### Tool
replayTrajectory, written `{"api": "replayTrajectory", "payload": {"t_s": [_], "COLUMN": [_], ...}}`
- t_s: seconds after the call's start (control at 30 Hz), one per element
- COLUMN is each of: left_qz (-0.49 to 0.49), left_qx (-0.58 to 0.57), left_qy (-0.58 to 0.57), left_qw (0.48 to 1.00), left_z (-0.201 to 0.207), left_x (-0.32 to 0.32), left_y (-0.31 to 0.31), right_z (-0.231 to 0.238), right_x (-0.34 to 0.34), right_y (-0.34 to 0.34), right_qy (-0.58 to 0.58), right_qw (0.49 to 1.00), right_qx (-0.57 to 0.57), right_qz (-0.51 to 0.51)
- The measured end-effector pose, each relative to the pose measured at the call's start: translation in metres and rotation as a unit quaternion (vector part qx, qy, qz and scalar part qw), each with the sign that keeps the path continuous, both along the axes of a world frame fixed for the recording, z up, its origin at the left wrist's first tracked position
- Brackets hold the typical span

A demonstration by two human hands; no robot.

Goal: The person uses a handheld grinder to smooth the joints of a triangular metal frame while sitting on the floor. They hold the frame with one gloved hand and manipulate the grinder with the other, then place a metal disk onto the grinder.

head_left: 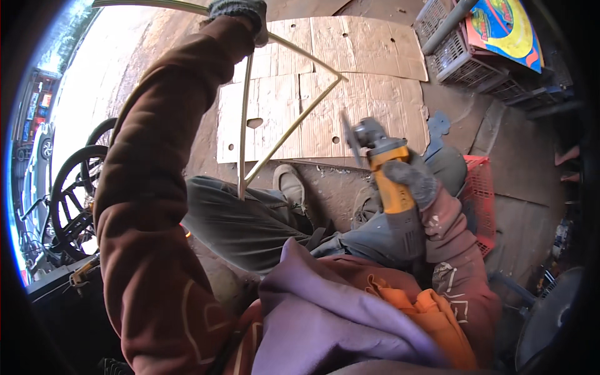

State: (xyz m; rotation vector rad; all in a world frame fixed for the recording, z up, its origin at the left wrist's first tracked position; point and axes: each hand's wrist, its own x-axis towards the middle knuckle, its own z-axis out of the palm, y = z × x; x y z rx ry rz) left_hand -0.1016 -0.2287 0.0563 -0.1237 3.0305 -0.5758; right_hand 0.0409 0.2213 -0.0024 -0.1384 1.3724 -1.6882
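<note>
My left hand (242, 14), in a grey work glove, is raised at the top of the view and closed around a thin metal frame (294, 129). Its slim bars form a triangle that hangs in front of me, one corner low by my left knee and another over the cardboard. In my gloved right hand (414, 181) is a yellow and black angle grinder (391, 195), held upright above my right leg. The grinder's disc (351, 140) faces left, apart from the frame's bars. Whether the disc spins I cannot tell.
Flattened cardboard (375, 53) covers the ground ahead. Grey plastic crates (459, 62) stand far right, and a red crate (482, 203) sits beside my right leg. Wheels (75, 200) stand at the left. A large round disc (553, 319) is at the lower right.
</note>
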Motion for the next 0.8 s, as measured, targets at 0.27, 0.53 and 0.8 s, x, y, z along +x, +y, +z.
{"api": "replayTrajectory", "payload": {"t_s": [0.27, 0.53, 0.8], "left_qz": [0.061, 0.076, 0.051], "left_qx": [-0.045, -0.079, -0.15], "left_qy": [-0.202, -0.151, -0.137], "left_qw": [0.976, 0.982, 0.978], "left_z": [-0.009, 0.005, 0.006], "left_x": [-0.003, -0.005, -0.022], "left_y": [0.105, 0.147, 0.197], "right_z": [-0.078, -0.086, -0.11], "right_x": [0.026, 0.025, 0.036], "right_y": [-0.052, -0.054, -0.049], "right_qy": [-0.094, -0.109, -0.092], "right_qw": [0.994, 0.989, 0.992], "right_qx": [-0.051, -0.079, -0.03], "right_qz": [0.015, 0.068, 0.079]}}
